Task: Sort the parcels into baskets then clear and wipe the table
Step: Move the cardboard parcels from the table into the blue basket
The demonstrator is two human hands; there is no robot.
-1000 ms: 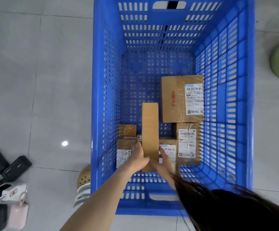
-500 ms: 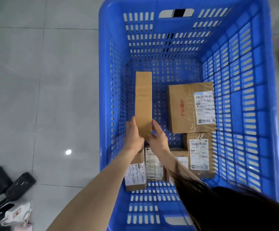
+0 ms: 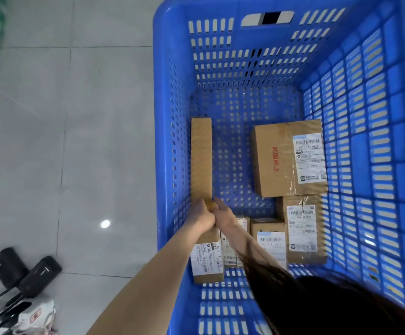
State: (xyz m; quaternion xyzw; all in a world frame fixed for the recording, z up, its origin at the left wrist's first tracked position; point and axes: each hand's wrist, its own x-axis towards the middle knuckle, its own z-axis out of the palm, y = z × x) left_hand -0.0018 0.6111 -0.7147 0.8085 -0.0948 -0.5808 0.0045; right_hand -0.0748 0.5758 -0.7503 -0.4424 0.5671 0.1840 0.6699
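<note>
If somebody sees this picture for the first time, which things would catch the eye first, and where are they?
The big blue basket fills most of the view. Inside, a long narrow box lies along its left wall, the left hand gripping its near end and the right hand beside it. A large box with red print lies by the right wall, smaller labelled parcels nearer the person.
</note>
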